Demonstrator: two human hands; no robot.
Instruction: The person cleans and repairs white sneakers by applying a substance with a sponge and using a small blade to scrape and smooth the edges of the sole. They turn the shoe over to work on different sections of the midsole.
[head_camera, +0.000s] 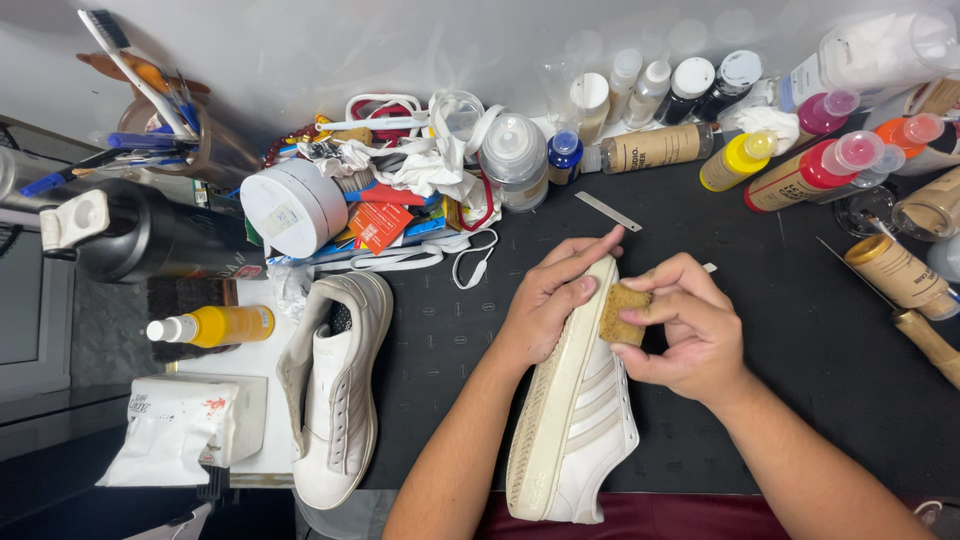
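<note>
A white sneaker (580, 420) lies on its side on the black mat (780, 350), sole edge turned to the left. My left hand (548, 300) grips its toe end, fingers stretched along the sole. My right hand (685, 325) pinches a small tan sponge block (620, 315) and presses it against the shoe near the toe. A second white sneaker (335, 385), without laces, lies to the left, half on a white sheet.
Bottles and jars (800, 170) crowd the back right. At the back left sit a white round tin (290, 208), loose laces and rags (420, 165), a brush cup (165, 120), a yellow bottle (215, 325) and a wipes pack (180, 430). A metal strip (608, 212) lies behind my hands.
</note>
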